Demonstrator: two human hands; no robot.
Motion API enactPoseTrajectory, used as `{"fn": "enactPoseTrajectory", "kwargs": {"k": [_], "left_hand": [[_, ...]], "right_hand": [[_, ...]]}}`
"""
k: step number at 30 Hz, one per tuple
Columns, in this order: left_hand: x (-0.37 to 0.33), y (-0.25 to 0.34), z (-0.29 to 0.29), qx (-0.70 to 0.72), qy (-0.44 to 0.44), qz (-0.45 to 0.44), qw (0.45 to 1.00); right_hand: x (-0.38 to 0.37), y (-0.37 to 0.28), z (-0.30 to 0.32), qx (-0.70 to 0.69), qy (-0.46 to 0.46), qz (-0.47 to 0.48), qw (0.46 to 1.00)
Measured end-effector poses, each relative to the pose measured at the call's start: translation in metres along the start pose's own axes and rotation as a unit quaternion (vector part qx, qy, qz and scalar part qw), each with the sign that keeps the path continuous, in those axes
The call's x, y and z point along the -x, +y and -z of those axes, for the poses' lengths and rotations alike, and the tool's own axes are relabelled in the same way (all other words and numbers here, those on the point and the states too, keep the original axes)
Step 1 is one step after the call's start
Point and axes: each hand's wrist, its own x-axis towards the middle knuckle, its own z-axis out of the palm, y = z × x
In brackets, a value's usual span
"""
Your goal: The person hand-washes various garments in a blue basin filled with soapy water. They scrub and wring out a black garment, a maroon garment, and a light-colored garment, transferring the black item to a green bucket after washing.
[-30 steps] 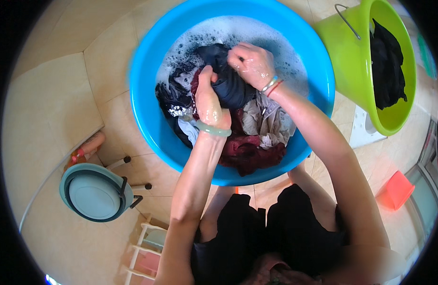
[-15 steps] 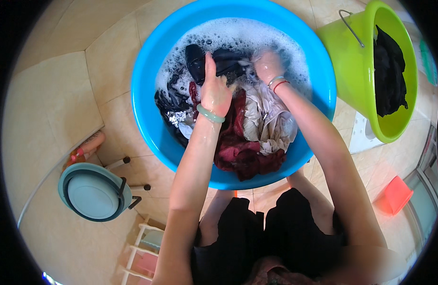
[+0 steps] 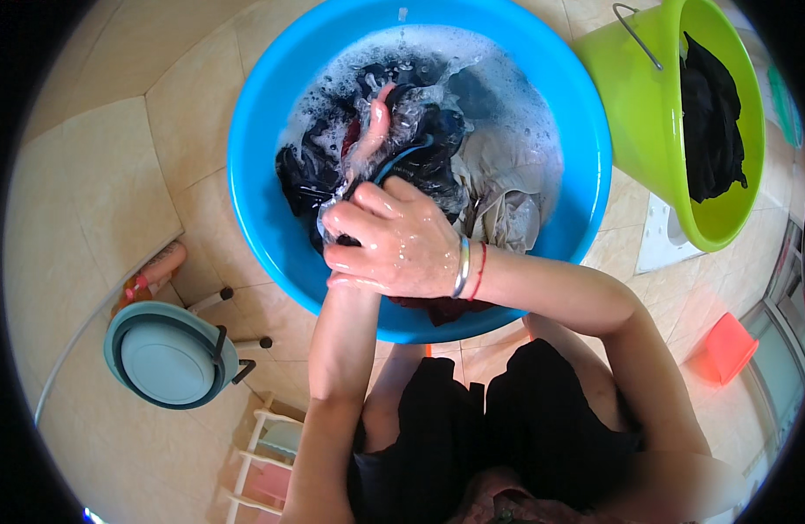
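Head view looks down on one blue basin [image 3: 263, 201] on the tiled floor, full of suds so the soaking clothes stay under. One green bucket [image 3: 647, 113] just beside it holds one black garment [image 3: 712, 131], kept apart. The right hand [image 3: 398, 240] is clenched on a dark wet garment [image 3: 420, 153] above the water; the left hand [image 3: 376, 118] grips it from below, mostly hidden.

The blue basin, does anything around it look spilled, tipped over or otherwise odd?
Nothing stands out. The blue basin sits level, suds and wet clothes stay inside it, and the tiles beside it show no puddle. The right hand grips a dark garment above the left hand. The green bucket only looks tilted near the picture's rim.
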Motion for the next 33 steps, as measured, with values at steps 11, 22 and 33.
{"fn": "enactPoseTrajectory", "kwargs": {"k": [11,22,33], "left_hand": [[0.029,-0.022,-0.021,0.160,0.127,-0.101,0.974],[0.047,0.018,-0.064,-0.495,-0.161,-0.169,0.837],[0.024,0.088,-0.015,-0.888,-0.036,-0.249,0.384]], "right_hand": [[-0.021,0.054,0.006,-0.015,0.173,-0.034,0.984],[0.051,0.152,0.013,-0.581,0.078,-0.485,0.649],[0.073,0.173,0.055,-0.121,0.139,-0.377,0.908]]}}
